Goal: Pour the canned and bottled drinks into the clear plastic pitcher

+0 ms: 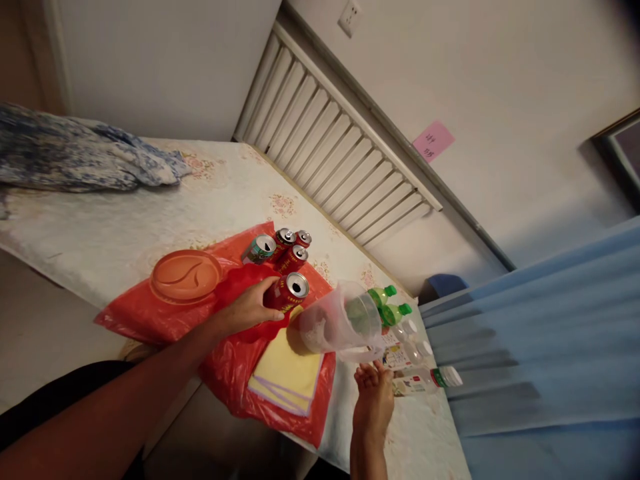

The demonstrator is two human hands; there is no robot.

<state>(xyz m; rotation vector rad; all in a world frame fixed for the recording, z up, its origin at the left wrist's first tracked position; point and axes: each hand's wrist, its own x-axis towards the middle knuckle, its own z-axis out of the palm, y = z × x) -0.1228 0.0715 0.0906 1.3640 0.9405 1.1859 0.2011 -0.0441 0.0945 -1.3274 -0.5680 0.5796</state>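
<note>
My left hand is wrapped round a red drink can above the red plastic bag. Behind it stand several other cans, one of them green. A clear plastic pitcher stands to the right of the held can, beside folded yellow cloths. My right hand is just below the pitcher, near the bottles, with its fingers curled; whether it holds anything is hidden. An orange oval lid or dish lies on the bag at the left.
Green-capped bottles and white-capped bottles line the right side of the table. A patterned cloth lies at the far left. A radiator runs behind the table, and a blue curtain hangs at the right.
</note>
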